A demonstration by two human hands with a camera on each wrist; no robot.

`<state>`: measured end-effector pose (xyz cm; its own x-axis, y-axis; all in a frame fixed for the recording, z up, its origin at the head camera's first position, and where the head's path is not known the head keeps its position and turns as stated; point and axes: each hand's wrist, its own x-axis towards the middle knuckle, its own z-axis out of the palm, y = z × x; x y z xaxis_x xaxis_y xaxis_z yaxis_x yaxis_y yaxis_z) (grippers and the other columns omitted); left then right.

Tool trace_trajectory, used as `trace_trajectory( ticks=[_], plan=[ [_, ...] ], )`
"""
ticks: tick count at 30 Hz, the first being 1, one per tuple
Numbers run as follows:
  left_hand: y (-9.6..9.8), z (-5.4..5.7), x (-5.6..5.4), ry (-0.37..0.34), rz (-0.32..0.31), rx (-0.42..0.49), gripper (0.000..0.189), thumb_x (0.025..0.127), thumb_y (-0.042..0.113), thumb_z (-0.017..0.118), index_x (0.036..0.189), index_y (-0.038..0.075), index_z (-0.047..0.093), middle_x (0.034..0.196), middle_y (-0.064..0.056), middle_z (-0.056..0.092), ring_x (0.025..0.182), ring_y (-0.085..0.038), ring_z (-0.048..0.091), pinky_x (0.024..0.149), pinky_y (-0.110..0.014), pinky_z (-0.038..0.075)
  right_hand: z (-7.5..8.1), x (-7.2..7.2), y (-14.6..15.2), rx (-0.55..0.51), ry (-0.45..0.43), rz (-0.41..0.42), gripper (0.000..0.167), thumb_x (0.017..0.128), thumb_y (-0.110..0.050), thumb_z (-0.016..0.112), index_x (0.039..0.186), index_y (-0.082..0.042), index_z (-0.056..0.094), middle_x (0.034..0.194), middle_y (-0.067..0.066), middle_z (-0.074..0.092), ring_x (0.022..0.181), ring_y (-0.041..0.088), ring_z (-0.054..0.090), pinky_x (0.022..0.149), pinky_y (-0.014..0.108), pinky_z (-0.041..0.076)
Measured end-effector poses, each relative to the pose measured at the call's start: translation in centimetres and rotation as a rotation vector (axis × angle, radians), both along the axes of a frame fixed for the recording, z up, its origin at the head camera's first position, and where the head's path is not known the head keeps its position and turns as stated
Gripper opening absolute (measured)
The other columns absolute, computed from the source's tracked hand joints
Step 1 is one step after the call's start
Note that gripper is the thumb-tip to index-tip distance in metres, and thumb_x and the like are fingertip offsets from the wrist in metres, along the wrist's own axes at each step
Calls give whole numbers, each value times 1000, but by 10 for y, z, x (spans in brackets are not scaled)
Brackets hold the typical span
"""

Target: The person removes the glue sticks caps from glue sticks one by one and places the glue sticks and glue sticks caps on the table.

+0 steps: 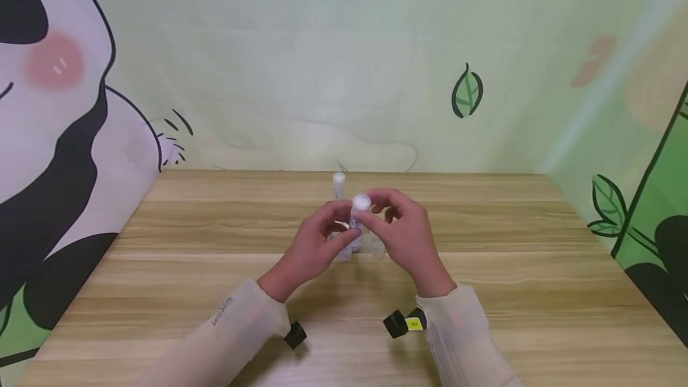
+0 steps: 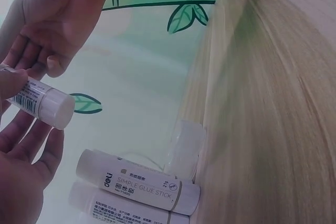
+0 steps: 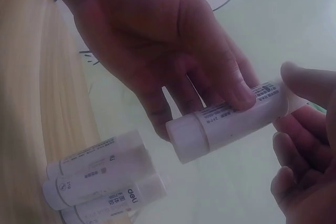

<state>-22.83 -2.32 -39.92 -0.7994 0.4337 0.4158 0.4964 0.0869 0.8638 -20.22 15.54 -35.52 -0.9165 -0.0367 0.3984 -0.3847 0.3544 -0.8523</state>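
Observation:
A white glue stick is held upright between both hands, above the table. My left hand grips its printed barrel, thumb in front and fingers behind; in the right wrist view, this thumb presses beside the small print. At the white upper end, my right hand pinches with its thumb and fingers. The left wrist view shows the barcode and plain bottom end of the held glue stick. Below stand several similar glue sticks, one with "SIMPLE GLUE STICK" lettering, partly hidden by my hands in the head view.
Another white-topped glue stick shows behind my left hand. A translucent cylindrical piece stands under my right hand. The wood-grain table reaches back to a pale green printed backdrop.

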Motion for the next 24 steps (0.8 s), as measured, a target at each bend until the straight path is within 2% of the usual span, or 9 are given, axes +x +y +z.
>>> trace_trajectory(
  ticks=[6, 13, 19, 24],
  plan=[
    [0, 2, 1, 17, -28, 2, 39, 94, 12, 63, 131, 16, 53, 120, -4, 63, 106, -19, 61, 88, -37, 54, 1, 1, 0, 8, 25, -3, 28, 84, -27, 77, 107, -15, 69, 94, 0, 66, 86, 15, 55, 70, 28, 43],
    [1, 1, 2, 25, -70, 2, 41, 95, 9, 60, 134, 12, 50, 125, -7, 60, 111, -23, 60, 93, -36, 54, 1, 1, 0, 27, 34, -6, 27, 85, -26, 75, 108, -15, 69, 94, 0, 67, 86, 15, 56, 68, 26, 42],
    [1, 0, 1, 24, -86, -1, 38, 96, 12, 59, 133, 13, 51, 122, -6, 61, 110, -20, 60, 93, -34, 54, 3, 3, 1, 30, 31, -3, 27, 85, -24, 75, 110, -14, 69, 94, 1, 67, 86, 15, 55, 69, 25, 42],
    [1, 1, 1, 17, -97, 1, 37, 95, 11, 60, 132, 12, 52, 119, -8, 62, 108, -20, 61, 93, -34, 54, 6, 6, 1, 13, 74, 5, 27, 87, -17, 73, 113, -10, 69, 95, 5, 67, 85, 17, 55, 68, 23, 43]
  ],
)
